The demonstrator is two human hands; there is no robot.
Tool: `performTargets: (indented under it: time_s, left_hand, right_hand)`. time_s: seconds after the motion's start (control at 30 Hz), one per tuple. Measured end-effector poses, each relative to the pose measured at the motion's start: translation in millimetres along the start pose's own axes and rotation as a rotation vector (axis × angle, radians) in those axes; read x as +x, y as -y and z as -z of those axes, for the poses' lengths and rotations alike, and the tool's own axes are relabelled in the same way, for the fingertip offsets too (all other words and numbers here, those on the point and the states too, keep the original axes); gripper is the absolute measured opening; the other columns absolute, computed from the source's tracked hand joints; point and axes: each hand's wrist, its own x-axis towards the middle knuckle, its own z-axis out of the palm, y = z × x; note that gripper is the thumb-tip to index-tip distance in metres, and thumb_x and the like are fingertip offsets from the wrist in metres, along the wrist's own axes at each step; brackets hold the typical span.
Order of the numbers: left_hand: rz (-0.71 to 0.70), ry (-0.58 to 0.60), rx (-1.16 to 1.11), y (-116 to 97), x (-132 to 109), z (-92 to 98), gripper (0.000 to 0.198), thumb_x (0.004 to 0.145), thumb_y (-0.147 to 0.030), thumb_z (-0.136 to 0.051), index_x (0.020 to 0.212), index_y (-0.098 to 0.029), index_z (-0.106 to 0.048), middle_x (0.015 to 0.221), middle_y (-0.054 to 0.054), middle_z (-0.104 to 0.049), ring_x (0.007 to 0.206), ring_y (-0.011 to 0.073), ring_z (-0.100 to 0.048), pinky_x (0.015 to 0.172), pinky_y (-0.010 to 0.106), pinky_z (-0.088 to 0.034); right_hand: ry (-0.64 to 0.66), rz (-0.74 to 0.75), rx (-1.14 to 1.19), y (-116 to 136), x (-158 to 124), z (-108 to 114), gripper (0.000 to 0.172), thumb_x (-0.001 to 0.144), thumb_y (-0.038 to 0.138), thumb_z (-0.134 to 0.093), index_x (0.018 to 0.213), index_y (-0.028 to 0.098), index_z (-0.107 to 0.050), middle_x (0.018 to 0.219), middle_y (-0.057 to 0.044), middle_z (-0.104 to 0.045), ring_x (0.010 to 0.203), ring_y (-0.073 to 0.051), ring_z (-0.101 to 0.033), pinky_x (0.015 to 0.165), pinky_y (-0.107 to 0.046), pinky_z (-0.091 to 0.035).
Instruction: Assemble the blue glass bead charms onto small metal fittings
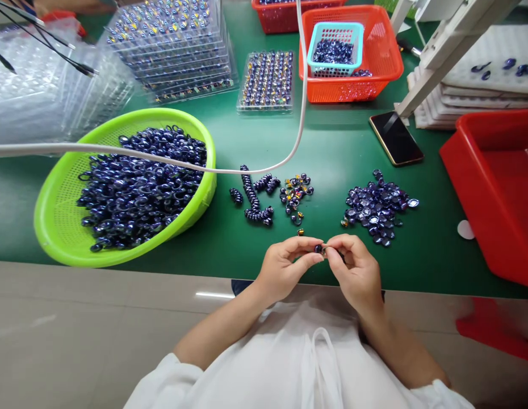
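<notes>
My left hand [285, 266] and my right hand [355, 271] meet at the table's near edge, fingertips pinched together on one small dark blue piece [318, 248]. Just beyond them lie a single small gold and blue part [301, 232], a little heap of gold and blue parts [294, 194], rows of stacked blue pieces [252, 196] and a pile of flat blue gems [377, 207]. A green basket [55, 218] full of dark blue pieces sits to the left.
A white cable [264, 169] crosses the green table. A phone [396, 138] lies at the right, beside a red bin [494, 187]. Behind are clear trays of parts [267, 79], an orange basket [381, 51] holding a small blue basket [335, 35], and white foam sheets [494, 85].
</notes>
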Motion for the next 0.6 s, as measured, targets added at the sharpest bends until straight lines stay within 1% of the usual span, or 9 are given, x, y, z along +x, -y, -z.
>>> performTargets:
  time_s: [0.1, 0.2, 0.27, 0.33, 0.43, 0.5, 0.6]
  left_hand:
    - [0.081, -0.003, -0.098, -3.7, 1.2, 0.5, 0.030, 0.073, -0.033, -0.085, 0.096, -0.016, -0.077, 0.086, 0.006, -0.078, 0.080, 0.0189, -0.074, 0.080, 0.032, -0.062]
    - [0.124, -0.001, -0.172, -7.2, 2.5, 1.4, 0.030, 0.069, -0.030, -0.088, 0.093, -0.014, -0.076, 0.084, 0.005, -0.078, 0.077, 0.0181, -0.073, 0.075, 0.030, -0.062]
    - [0.135, 0.009, -0.212, -8.1, 2.9, 1.8, 0.029, 0.068, -0.028, -0.088, 0.092, -0.014, -0.076, 0.083, 0.005, -0.078, 0.077, 0.0173, -0.073, 0.074, 0.029, -0.062]
    - [0.139, 0.023, -0.229, -7.4, 2.8, 2.0, 0.029, 0.068, -0.027, -0.088, 0.092, -0.015, -0.077, 0.083, 0.005, -0.078, 0.077, 0.0172, -0.073, 0.074, 0.029, -0.061]
    - [0.107, 0.020, -0.196, -3.9, 2.1, 2.0, 0.029, 0.068, -0.027, -0.088, 0.092, -0.015, -0.077, 0.086, 0.005, -0.078, 0.080, 0.0178, -0.073, 0.079, 0.030, -0.061]
    - [0.068, 0.001, -0.151, -0.9, 1.7, 1.9, 0.028, 0.066, -0.026, -0.089, 0.090, -0.016, -0.078, 0.085, 0.004, -0.078, 0.080, 0.0174, -0.073, 0.081, 0.030, -0.060]
    - [0.040, -0.009, -0.109, 3.1, 2.4, 2.0, 0.026, 0.064, -0.026, -0.090, 0.087, -0.017, -0.080, 0.081, 0.003, -0.077, 0.076, 0.0169, -0.072, 0.080, 0.030, -0.061]
  right_hand:
    - [-0.007, 0.172, -0.079, 1.4, 2.6, 1.0, 0.011, 0.092, 0.017, -0.060, 0.097, 0.026, -0.060, 0.094, -0.003, -0.066, 0.087, -0.019, -0.066, 0.077, -0.035, -0.056]
    - [-0.011, 0.363, -0.210, 1.5, 5.8, 3.3, 0.021, 0.089, 0.012, -0.062, 0.103, 0.028, -0.058, 0.098, -0.005, -0.065, 0.092, -0.021, -0.066, 0.079, -0.039, -0.057]
    - [0.001, 0.420, -0.258, 0.9, 6.6, 4.8, 0.024, 0.088, 0.011, -0.062, 0.104, 0.028, -0.057, 0.100, -0.006, -0.064, 0.093, -0.022, -0.066, 0.080, -0.041, -0.057]
    - [0.012, 0.393, -0.252, 0.9, 5.9, 6.1, 0.021, 0.088, 0.012, -0.061, 0.101, 0.027, -0.056, 0.101, -0.006, -0.063, 0.095, -0.022, -0.065, 0.082, -0.041, -0.056]
    - [0.018, 0.226, -0.151, 3.7, 3.6, 7.5, 0.011, 0.090, 0.014, -0.058, 0.093, 0.025, -0.056, 0.104, -0.007, -0.062, 0.097, -0.022, -0.063, 0.086, -0.041, -0.054]
    - [0.024, 0.115, -0.059, 6.8, 2.9, 7.5, 0.008, 0.092, 0.017, -0.056, 0.089, 0.024, -0.056, 0.105, -0.007, -0.062, 0.099, -0.022, -0.062, 0.088, -0.040, -0.053]
    - [0.055, 0.040, 0.039, 11.0, 3.9, 5.6, 0.006, 0.094, 0.020, -0.056, 0.089, 0.024, -0.057, 0.106, -0.007, -0.061, 0.100, -0.021, -0.060, 0.090, -0.039, -0.051]
